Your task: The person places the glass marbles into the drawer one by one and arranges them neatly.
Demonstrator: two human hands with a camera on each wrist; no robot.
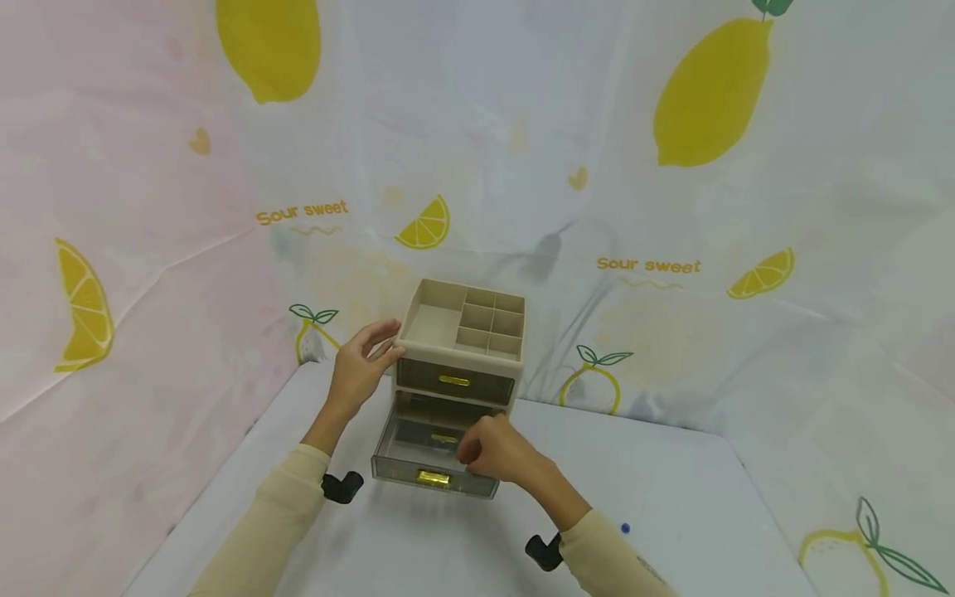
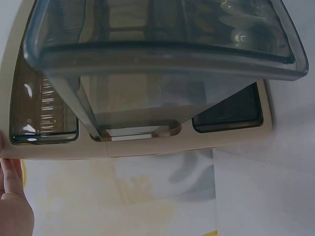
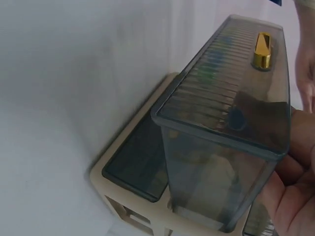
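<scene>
A beige desktop organizer [image 1: 458, 355] stands upright, with small compartments in its top. One of its smoky clear drawers [image 1: 477, 486], with a gold handle [image 1: 433, 478] on its front, is pulled out; the drawer [image 1: 418, 375] above is closed. My left hand [image 1: 358, 365] touches the organizer's left side near the top, fingers fairly straight and thumb at the front edge. My right hand [image 1: 498, 448] bends its fingers down into the open drawer near its right front corner; fingertips are hidden, and I cannot tell if they hold anything.
The organizer stands on a white table [image 1: 671, 489], close to a lemon-printed cloth backdrop [image 1: 485, 166]. A small blue thing [image 1: 625, 528] lies on the table beside the right sleeve. Black camera mounts [image 1: 343, 487] show at the wrists.
</scene>
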